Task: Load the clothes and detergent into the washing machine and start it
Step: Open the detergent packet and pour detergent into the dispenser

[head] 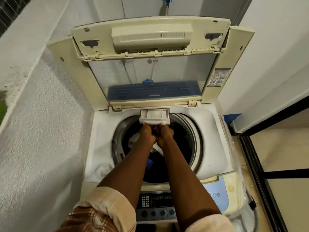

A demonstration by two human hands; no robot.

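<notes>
Washing machine (pixel 100 144): one top-loader, lid (pixel 150 52) folded upright at the back.
Detergent drawer (pixel 154 116): one, pulled out over the drum's rear rim.
Left hand (pixel 146 131): fingers curled on the drawer's front edge.
Right hand (pixel 165 132): grips that same edge, touching the left.
Clothes (pixel 158 148): dark and white pieces inside the drum.
Room: walls close beside the machine on both sides.
Control panel (pixel 156 206): one, at the front edge.

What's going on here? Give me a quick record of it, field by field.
machine: top-loader, lid raised
drum: dark and white clothes inside
drawer: pulled out at the back rim
left hand: grips the drawer front
right hand: grips the drawer front
panel: near edge, under the forearms
</notes>
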